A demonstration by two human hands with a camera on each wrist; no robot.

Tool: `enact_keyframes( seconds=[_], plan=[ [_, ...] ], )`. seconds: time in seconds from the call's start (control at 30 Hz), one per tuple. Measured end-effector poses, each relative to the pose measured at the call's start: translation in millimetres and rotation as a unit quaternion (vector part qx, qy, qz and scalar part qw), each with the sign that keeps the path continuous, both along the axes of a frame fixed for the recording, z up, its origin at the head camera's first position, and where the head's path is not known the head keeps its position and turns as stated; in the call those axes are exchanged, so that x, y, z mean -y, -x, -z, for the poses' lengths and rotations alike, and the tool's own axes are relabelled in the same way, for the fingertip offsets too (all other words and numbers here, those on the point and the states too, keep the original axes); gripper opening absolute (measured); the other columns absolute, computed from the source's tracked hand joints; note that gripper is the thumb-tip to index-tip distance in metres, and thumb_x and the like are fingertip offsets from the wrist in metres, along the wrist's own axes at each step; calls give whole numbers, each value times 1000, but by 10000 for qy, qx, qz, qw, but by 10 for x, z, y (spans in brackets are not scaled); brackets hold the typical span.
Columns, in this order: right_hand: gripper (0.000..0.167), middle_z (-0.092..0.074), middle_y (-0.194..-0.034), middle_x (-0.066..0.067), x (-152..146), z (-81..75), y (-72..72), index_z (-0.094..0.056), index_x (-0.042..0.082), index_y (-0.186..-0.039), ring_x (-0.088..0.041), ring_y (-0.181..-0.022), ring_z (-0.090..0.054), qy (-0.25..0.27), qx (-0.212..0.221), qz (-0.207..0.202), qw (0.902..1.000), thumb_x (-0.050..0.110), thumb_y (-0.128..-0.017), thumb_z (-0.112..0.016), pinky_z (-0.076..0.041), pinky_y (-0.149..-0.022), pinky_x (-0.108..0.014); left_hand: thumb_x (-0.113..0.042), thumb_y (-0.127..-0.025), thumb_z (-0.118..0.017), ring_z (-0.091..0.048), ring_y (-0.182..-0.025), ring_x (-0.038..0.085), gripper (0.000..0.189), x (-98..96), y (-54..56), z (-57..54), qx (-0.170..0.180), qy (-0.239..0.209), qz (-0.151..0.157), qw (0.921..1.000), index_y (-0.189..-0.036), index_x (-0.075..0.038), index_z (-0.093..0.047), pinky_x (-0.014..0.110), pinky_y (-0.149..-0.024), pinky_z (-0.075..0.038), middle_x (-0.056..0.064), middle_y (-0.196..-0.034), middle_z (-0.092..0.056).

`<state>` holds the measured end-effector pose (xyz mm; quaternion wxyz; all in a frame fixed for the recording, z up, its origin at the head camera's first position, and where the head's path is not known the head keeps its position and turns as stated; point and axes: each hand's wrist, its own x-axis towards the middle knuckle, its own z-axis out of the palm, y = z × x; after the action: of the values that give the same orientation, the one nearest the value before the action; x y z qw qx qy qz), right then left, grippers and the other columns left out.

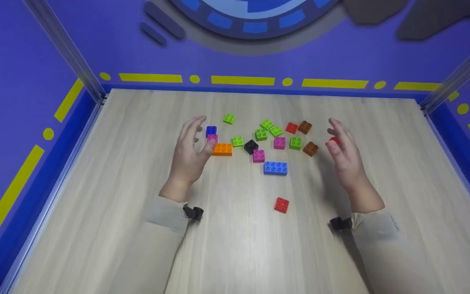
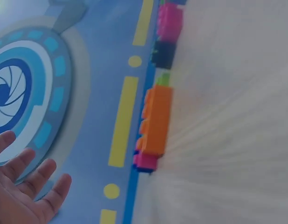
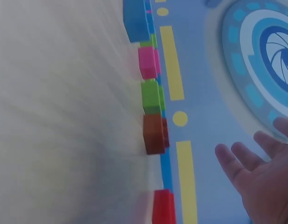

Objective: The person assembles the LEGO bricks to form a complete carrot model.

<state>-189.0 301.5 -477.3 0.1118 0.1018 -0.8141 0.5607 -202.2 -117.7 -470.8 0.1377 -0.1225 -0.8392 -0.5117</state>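
Observation:
Both hands are raised over the table with fingers spread and nothing in them. My left hand (image 1: 189,151) is nearest an orange brick (image 1: 222,149), a pink brick (image 1: 213,138) and a dark blue brick (image 1: 211,130); its thumb overlaps the pink one in the head view. On the other side, my right hand (image 1: 346,161) hovers by a red brick (image 1: 334,139), partly hidden behind the thumb; the right wrist view shows that red brick (image 3: 163,207) on the table, apart from the fingers. Two brown bricks, one the nearer brown brick (image 1: 311,148), lie just left of this hand.
Between the hands lie several green bricks, such as one green brick (image 1: 295,143), a black brick (image 1: 251,146), pink bricks and a long blue brick (image 1: 275,168). Closer to me is a lone red brick (image 1: 282,205). Blue-purple walls (image 1: 259,61) border the wooden table (image 1: 235,245).

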Motion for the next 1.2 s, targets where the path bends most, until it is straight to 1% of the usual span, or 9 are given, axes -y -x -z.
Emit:
enact_keyframes(
  seconds=[0.07,0.17,0.33,0.43,0.53,0.63,0.83,1.03,1.2],
  plan=[
    [62,-35,-184,-11,53,33,-5,-39,11,-176,-16,-156,-47,88,25,-100,9999,23,-115,-49,-45,-118,-14,-106,-90,-39,-58,-142,41,124,-53,-28,68,74,-129,174,9997,-165,-9,-54,62,-117,-54,15,-171,-50],
    [59,-43,-179,-11,139,88,-15,-44,8,-173,-10,-150,-53,326,157,-219,9991,21,-116,-46,-49,-115,-17,-89,-101,-47,-63,-134,42,102,-152,-81,133,114,-270,499,9983,-161,-7,-58,64,-113,-57,17,-167,-53],
    [51,-64,-159,2,276,172,-35,-53,3,-166,-19,-135,-67,707,630,-111,9955,22,-119,-45,-59,-109,-28,-44,-110,-59,-71,-125,32,62,-363,-186,193,476,-359,1072,9924,-159,-7,-59,54,-110,-61,15,-164,-56],
    [50,-67,-153,1,339,209,-45,-54,1,-165,-24,-131,-69,801,902,-47,9927,24,-121,-48,-61,-107,-28,-34,-111,-61,-72,-122,29,55,-484,-248,228,771,-364,1369,9869,-159,-7,-60,48,-110,-61,14,-163,-57],
    [50,-63,-158,-10,384,224,-59,-53,3,-166,-31,-133,-68,828,1117,-76,9903,25,-120,-53,-63,-104,-28,-34,-111,-62,-72,-117,26,53,-590,-304,248,1016,-325,1555,9821,-158,-8,-62,43,-106,-61,13,-163,-58],
    [51,-59,-157,-19,410,226,-82,-53,9,-166,-33,-132,-65,644,1335,-54,9889,19,-117,-61,-63,-100,-24,-35,-111,-62,-72,-105,21,53,-686,-347,261,1265,-342,1773,9754,-157,-9,-63,34,-90,-63,13,-166,-56],
    [58,-62,-158,-16,437,260,-101,-53,12,-167,-29,-139,-63,241,1578,-171,9870,2,-111,-62,-57,-101,-12,-30,-113,-67,-68,-79,14,47,-840,-368,278,1752,-541,2290,9560,-157,-12,-63,22,-58,-52,10,-162,-60],
    [52,-70,-150,-20,484,336,-80,-60,10,-162,-28,-132,-70,-24,1730,-460,9839,5,-111,-66,-60,-98,-15,-35,-106,-81,-70,-69,12,58,-899,-389,311,2223,-556,2578,9386,-157,-13,-62,24,-65,-53,10,-161,-64],
    [49,-74,-146,-21,482,366,-73,-64,7,-158,-20,-104,-76,-269,1779,-503,9824,8,-109,-73,-64,-83,-20,-41,-96,-93,-61,-63,7,69,-962,-390,349,2385,-50,2666,9338,-155,-19,-67,23,-78,-56,4,-165,-61]
  ],
)
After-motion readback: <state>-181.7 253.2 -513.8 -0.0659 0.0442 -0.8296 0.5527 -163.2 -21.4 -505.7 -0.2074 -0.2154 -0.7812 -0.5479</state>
